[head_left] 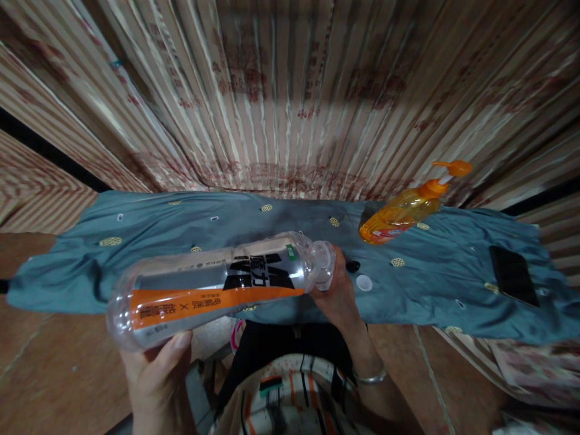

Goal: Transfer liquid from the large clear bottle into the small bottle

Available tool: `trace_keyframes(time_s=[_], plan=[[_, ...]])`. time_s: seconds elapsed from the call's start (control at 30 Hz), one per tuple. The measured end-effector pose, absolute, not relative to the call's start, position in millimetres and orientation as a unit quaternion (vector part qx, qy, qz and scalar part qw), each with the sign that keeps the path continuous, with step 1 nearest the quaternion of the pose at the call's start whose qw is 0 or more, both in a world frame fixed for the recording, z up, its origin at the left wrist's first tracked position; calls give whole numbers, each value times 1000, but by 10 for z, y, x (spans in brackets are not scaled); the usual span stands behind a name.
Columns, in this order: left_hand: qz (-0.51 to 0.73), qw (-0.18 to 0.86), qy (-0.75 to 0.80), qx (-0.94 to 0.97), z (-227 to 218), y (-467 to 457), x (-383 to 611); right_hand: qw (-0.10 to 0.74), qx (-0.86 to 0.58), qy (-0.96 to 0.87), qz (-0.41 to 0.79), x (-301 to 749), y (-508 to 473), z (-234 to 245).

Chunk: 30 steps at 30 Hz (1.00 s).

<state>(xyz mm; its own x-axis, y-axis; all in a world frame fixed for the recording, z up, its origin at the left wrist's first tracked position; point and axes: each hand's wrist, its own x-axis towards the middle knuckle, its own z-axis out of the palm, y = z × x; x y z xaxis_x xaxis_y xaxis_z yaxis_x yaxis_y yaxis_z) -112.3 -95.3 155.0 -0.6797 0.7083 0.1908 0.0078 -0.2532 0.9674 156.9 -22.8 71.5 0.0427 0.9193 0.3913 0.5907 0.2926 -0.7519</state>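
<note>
A large clear plastic bottle [217,284] with a silver, black and orange label lies nearly level above the cloth, its neck towards the right. My left hand [158,374] supports it from below near the base, thumb pressed against the side. At the neck end, my right hand [335,296] is closed around a clear rounded part [323,263]; whether this is the bottle's own mouth or a separate piece I cannot tell. Close by the right hand, a white round disc [364,283] and a small black object [352,266] rest on the cloth.
A teal patterned cloth [136,226] covers the narrow table. Towards its back right stands an orange pump bottle [399,214] of amber liquid. A black phone [514,275] lies near the right end. Striped curtains [281,90] hang directly behind the table.
</note>
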Motion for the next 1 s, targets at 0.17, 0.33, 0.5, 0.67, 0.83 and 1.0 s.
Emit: trace_keyframes(time_s=[0.17,0.33,0.5,0.67,0.83,1.0], plan=[[723,264,552,322,1536,-963,-1170,449,-565,-669,178,1567,-224,706],[719,267,545,339,1563,-966,-1153,448,-571,-663,181,1554,-231,708],[711,260,563,332,1604,-974,-1083,448,-566,-671,170,1556,-231,705],[710,269,552,345,1539,-984,-1167,453,-563,-670,172,1554,-230,719],[715,258,546,353,1557,-977,-1143,448,-569,-667,178,1552,-229,729],[711,237,564,346,1514,-1030,-1125,447,-568,-670,168,1561,-230,713]])
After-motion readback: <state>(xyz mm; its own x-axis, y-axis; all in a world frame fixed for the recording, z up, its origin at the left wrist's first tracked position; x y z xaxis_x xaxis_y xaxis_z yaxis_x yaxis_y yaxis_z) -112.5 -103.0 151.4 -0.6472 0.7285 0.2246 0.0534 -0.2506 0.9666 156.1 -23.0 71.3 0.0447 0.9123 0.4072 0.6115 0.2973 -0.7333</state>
